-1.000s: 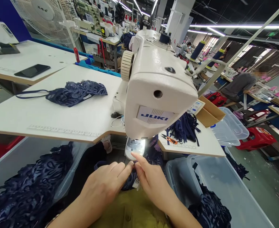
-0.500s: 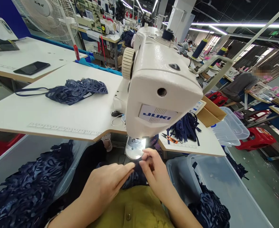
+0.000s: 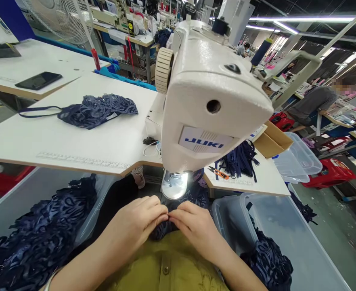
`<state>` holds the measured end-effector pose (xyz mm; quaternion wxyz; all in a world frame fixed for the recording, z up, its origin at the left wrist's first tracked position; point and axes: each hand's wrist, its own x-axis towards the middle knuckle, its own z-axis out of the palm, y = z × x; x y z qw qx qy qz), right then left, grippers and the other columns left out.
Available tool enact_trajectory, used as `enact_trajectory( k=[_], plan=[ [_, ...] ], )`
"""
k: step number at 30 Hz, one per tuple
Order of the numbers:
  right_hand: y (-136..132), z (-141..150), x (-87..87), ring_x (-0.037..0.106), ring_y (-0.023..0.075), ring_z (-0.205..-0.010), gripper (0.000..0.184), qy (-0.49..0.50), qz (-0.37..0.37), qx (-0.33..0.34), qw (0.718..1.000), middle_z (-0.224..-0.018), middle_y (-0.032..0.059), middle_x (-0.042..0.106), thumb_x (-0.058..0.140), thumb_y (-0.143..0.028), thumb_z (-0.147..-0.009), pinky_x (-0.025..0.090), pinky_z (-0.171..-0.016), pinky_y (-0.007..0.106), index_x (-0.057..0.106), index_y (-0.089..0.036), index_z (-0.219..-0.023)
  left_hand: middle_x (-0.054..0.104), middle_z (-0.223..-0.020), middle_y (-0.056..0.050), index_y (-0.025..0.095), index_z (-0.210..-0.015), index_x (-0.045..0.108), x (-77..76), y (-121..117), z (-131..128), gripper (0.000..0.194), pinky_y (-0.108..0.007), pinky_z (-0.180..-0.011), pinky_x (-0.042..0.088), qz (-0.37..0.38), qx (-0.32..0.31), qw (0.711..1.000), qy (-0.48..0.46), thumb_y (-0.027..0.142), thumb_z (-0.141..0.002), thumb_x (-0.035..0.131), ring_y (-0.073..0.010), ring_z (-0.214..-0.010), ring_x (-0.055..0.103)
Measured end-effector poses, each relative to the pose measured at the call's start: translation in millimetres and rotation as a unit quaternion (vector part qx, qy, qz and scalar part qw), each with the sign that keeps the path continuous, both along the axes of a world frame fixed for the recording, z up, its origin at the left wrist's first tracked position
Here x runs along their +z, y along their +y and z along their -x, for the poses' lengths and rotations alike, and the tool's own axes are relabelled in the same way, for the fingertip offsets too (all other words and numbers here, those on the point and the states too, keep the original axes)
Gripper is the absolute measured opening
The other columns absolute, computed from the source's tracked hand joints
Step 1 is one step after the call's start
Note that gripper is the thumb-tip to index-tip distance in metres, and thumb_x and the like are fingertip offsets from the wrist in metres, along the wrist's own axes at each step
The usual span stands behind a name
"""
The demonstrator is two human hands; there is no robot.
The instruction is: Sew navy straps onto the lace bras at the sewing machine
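Note:
My left hand and my right hand meet fingertip to fingertip just in front of the sewing machine's lit free arm. Both are closed in a pinch on the edge of a navy lace garment, which hangs below them and is mostly hidden by my fingers. More navy lace shows behind my right hand, under the machine head. Above stands the white sewing machine; its needle area is hidden by the head. On the table to the left lies another navy lace piece with a thin strap and a white label.
Clear plastic bins of navy lace pieces flank me, one at left and one at right. Orange-handled snips and a bundle of navy straps lie on the right table. A phone rests at far left. A person works at right.
My right hand lifted off toward the machine's free arm, then came back down to meet my left hand. Both hands now pinch together slightly lower. The view has tilted a little downward.

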<state>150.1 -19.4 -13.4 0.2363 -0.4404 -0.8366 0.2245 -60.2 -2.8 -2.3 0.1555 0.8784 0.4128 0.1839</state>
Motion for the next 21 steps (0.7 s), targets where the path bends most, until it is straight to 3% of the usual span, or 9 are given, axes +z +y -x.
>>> enact_trajectory(
  k=[3,4,7,9,11,14,21],
  plan=[
    [7.1,-0.2,-20.0,0.063,0.0118,-0.078,0.014,0.140,0.101,-0.074,0.982,-0.084,0.0013,0.066,0.059,-0.024,-0.091,0.049,-0.071,0.021,0.073,-0.021,-0.090,0.069,-0.103,-0.008,0.017,-0.105,0.064,-14.1,1.0,3.4,0.034,-0.042,-0.092,0.046,-0.108,0.090,0.990,0.002,0.035,-0.098,0.036,-0.0231,-0.099,0.063],
    [8.9,0.2,-25.9,0.063,0.0122,-0.077,0.013,0.175,0.127,-0.094,0.972,-0.081,0.0012,0.066,0.061,-0.023,-0.089,0.049,-0.070,0.022,0.073,-0.020,-0.085,0.069,-0.108,-0.010,0.016,-0.108,0.063,-19.7,0.0,3.9,0.036,-0.045,-0.096,0.045,-0.111,0.114,0.987,-0.008,0.039,-0.098,0.038,-0.0248,-0.103,0.062],
    [10.6,3.8,-36.8,0.063,0.0131,-0.073,0.012,0.242,0.179,-0.129,0.945,-0.076,0.0014,0.067,0.065,-0.024,-0.084,0.050,-0.068,0.023,0.074,-0.019,-0.077,0.070,-0.111,-0.007,0.019,-0.111,0.064,-34.7,-5.1,1.4,0.037,-0.035,-0.091,0.052,0.033,0.110,0.990,-0.080,0.047,-0.094,0.046,-0.0211,-0.102,0.065],
    [9.3,7.4,-38.5,0.062,0.0134,-0.071,0.014,0.268,0.190,-0.143,0.934,-0.075,0.0014,0.066,0.066,-0.027,-0.083,0.049,-0.065,0.023,0.074,-0.019,-0.076,0.071,-0.109,-0.004,0.022,-0.110,0.065,-40.9,-7.3,-3.1,0.033,-0.030,-0.086,0.054,0.169,0.101,0.970,-0.144,0.046,-0.091,0.051,-0.0185,-0.098,0.067],
    [7.2,11.0,-37.8,0.061,0.0138,-0.071,0.016,0.289,0.190,-0.154,0.926,-0.075,0.0015,0.066,0.065,-0.030,-0.083,0.049,-0.065,0.024,0.074,-0.020,-0.075,0.072,-0.100,-0.003,0.022,-0.105,0.066,-43.4,-7.5,-7.6,0.031,-0.029,-0.080,0.055,0.251,0.117,0.942,-0.190,0.046,-0.089,0.055,-0.0181,-0.090,0.068],
    [4.4,14.6,-36.9,0.062,0.0145,-0.072,0.017,0.307,0.174,-0.159,0.922,-0.076,0.0023,0.066,0.065,-0.032,-0.083,0.050,-0.065,0.025,0.074,-0.020,-0.075,0.070,-0.088,-0.002,0.019,-0.099,0.065,-41.1,-5.2,-11.9,0.031,-0.028,-0.073,0.055,0.281,0.130,0.927,-0.212,0.046,-0.090,0.052,-0.0169,-0.081,0.066],
    [-1.4,20.0,-39.3,0.058,0.0133,-0.072,0.014,0.300,0.096,-0.176,0.932,-0.075,0.0012,0.063,0.063,-0.028,-0.085,0.048,-0.068,0.024,0.071,-0.020,-0.077,0.063,-0.086,-0.003,0.019,-0.086,0.063,-35.6,-4.4,-15.8,0.033,-0.026,-0.075,0.049,0.242,0.088,0.940,-0.225,0.034,-0.097,0.035,-0.0147,-0.082,0.060]
  ],
)
